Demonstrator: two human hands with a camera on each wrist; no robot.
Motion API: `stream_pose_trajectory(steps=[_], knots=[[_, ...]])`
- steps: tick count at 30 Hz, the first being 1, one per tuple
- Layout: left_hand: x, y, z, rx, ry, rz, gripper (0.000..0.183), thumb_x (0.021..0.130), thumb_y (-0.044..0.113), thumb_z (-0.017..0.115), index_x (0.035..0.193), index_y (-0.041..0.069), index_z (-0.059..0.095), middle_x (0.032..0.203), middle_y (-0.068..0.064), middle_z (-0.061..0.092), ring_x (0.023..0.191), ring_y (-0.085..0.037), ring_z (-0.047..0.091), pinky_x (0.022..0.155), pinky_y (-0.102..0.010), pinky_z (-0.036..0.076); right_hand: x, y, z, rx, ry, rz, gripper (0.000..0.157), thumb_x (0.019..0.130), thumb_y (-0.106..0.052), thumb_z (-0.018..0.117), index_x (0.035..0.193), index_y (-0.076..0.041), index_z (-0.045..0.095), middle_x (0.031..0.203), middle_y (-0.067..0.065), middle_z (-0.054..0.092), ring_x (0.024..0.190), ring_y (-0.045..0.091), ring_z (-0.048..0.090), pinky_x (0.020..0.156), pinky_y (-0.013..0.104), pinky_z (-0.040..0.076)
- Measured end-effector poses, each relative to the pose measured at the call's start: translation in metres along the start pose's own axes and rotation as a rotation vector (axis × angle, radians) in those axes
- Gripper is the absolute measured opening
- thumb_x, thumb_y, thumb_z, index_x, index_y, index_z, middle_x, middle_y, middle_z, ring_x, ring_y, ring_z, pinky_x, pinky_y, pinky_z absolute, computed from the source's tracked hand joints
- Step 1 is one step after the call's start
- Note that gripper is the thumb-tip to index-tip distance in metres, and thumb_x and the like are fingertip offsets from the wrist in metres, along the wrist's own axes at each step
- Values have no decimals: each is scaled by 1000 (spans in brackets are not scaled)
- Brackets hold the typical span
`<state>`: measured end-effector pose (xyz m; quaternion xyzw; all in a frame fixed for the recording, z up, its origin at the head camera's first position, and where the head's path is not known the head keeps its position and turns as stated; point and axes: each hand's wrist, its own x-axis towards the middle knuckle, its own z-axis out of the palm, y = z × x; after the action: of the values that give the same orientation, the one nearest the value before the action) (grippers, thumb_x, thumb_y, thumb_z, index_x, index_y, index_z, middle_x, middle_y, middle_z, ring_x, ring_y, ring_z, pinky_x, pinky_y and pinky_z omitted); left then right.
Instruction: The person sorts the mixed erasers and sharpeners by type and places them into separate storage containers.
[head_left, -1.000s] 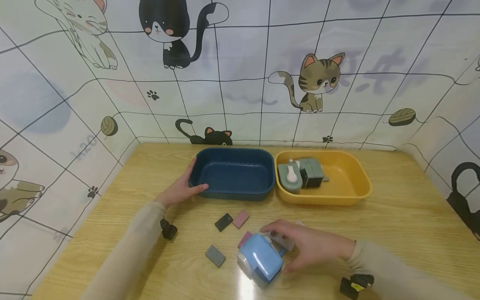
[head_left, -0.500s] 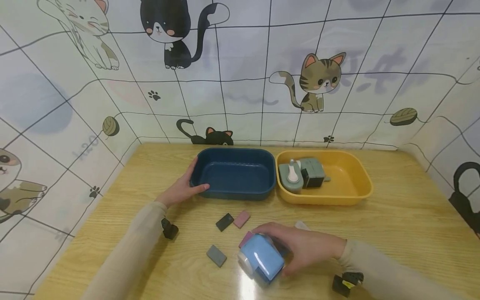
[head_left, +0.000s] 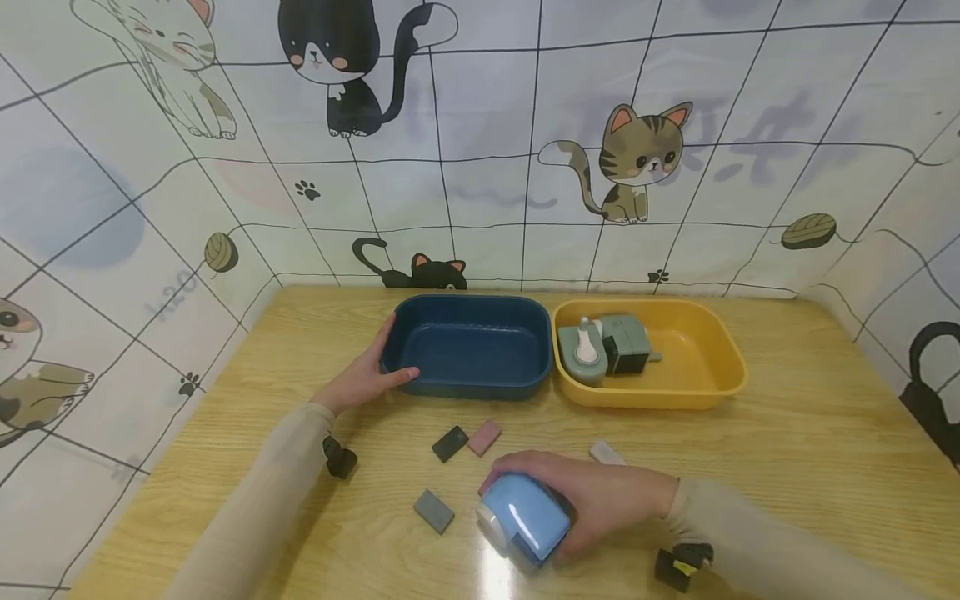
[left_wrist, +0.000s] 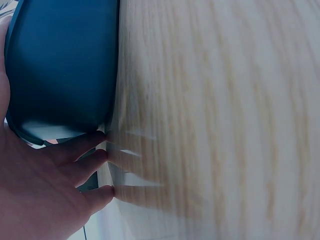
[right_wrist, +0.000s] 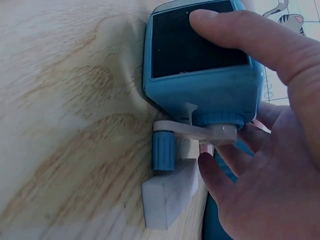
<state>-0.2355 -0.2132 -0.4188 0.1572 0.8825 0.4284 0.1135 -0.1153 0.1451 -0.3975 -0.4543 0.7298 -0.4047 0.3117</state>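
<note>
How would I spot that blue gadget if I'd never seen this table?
On the wooden table, find the navy tray. Nearer the camera, the right hand grips the blue gadget. Unlike the small flat blocks around it, it's bulky and light blue, with a crank.

The light blue toy (head_left: 525,515), a glossy, rounded box, lies tilted on the table (head_left: 360,533), its white round end (head_left: 491,528) facing front-left, held in the right grip (head_left: 573,500) with the thumb on its dark panel (right_wrist: 200,55). A white crank arm (right_wrist: 185,130) carries a ribbed blue knob (right_wrist: 164,151). Farther back, the navy tray (head_left: 472,390), rectangular with rounded corners, stands upright, its left end in the left grip (head_left: 367,382).
</note>
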Motion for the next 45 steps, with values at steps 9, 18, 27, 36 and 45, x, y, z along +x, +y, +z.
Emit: stream_pose_trajectory(steps=[9, 18, 27, 36, 45], knots=[[1, -2, 0, 18, 3, -4, 101, 91, 38, 68, 156, 24, -9, 161, -11, -5, 144, -37, 4, 112, -57, 12, 4, 4, 3, 7, 10, -63, 90, 72, -12, 83, 146, -23, 33, 145, -3, 38, 121, 15, 42, 97, 35, 40], [0, -1, 0, 22, 2, 3, 102, 90, 42, 68, 156, 22, -8, 161, -12, -5, 144, -37, 3, 112, -57, 11, 3, 5, 4, -26, 29, -94, 85, 77, -25, 83, 146, -23, 34, 145, -3, 39, 123, 14, 43, 98, 34, 41], [0, 0, 0, 2, -4, 1, 102, 91, 40, 67, 156, 22, -9, 161, -11, -6, 145, -36, 2, 112, -57, 12, -1, 4, 5, -31, 57, -73, 86, 75, -22, 84, 146, -25, 35, 146, -6, 39, 123, 14, 43, 97, 36, 42], [-1, 2, 1, 14, 2, -4, 103, 90, 41, 68, 156, 22, -9, 161, -11, -6, 144, -37, 3, 112, -57, 12, -6, 1, 3, -24, 112, -80, 85, 72, -19, 84, 144, -25, 40, 140, -8, 44, 114, 15, 48, 90, 34, 45], [-1, 2, 1, 27, 9, -8, 102, 90, 40, 68, 156, 21, -9, 161, -12, -5, 144, -38, 4, 112, -57, 13, -22, -1, -2, -58, 207, 28, 85, 72, -36, 86, 142, -26, 39, 130, -8, 48, 106, 16, 50, 85, 34, 46]])
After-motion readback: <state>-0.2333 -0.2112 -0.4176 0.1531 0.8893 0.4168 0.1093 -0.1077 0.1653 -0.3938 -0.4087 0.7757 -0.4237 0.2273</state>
